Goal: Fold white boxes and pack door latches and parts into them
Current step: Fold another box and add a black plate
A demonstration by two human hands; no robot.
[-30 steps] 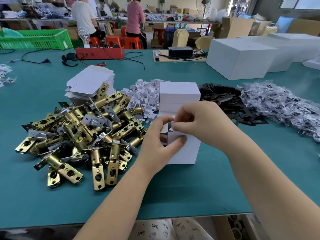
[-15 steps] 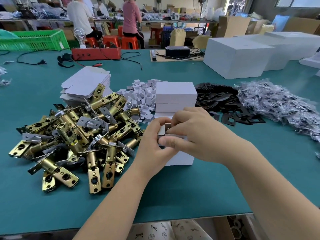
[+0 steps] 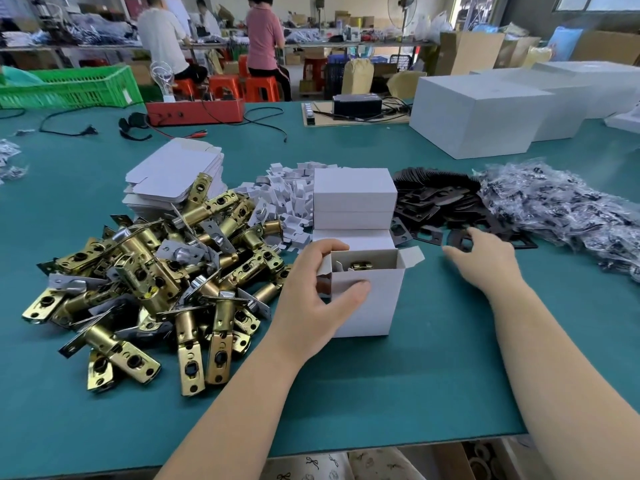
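Between our hands stands the open white box (image 3: 372, 299), a brass latch (image 3: 360, 265) inside. Our left hand (image 3: 317, 299) grips its left wall, thumb across the front. Our right hand (image 3: 485, 259) lies relaxed, fingers touching a black plate (image 3: 459, 241). Left of our left hand sits the latch pile (image 3: 145, 282).

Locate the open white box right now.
Head view, centre: the open white box stands on the green table, gripped by the left hand, before the stacked closed boxes.
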